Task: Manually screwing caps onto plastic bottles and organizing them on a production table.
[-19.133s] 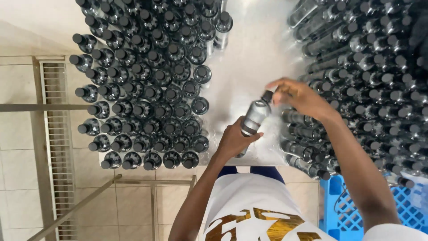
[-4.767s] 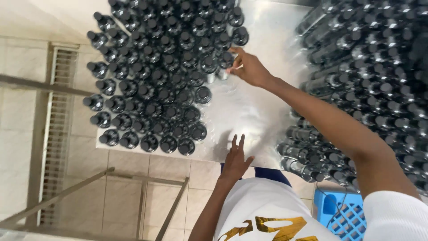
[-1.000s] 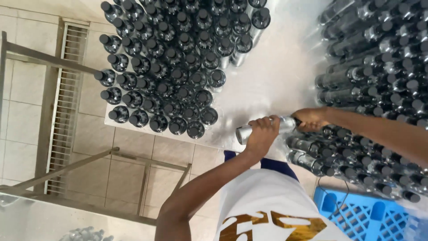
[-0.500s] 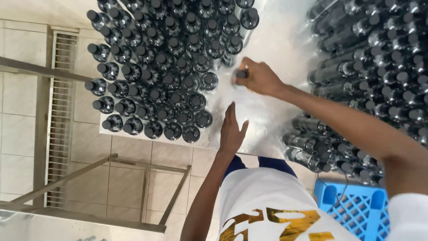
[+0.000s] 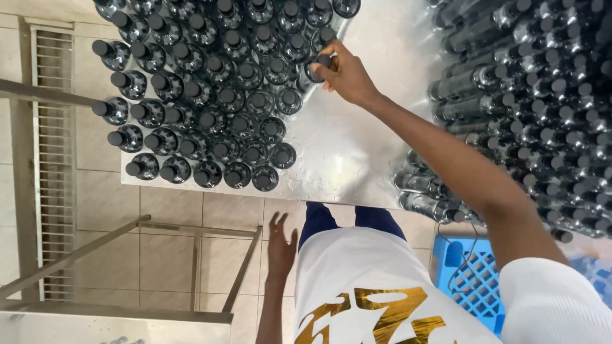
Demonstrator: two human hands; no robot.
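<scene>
Grip first: right hand (image 5: 344,75) closed around the black cap of a bottle (image 5: 317,66), standing at the near-right edge of the upright bottle cluster (image 5: 210,95). That cluster crowds the shiny metal desk (image 5: 344,159), with stacked bottles (image 5: 529,108) lying on their sides to the right. Below, beige tiled floor (image 5: 166,204), a metal frame (image 5: 127,248), a blue crate (image 5: 472,274). Left hand (image 5: 280,245) hangs open, fingers spread, below the desk edge, touching nothing.
</scene>
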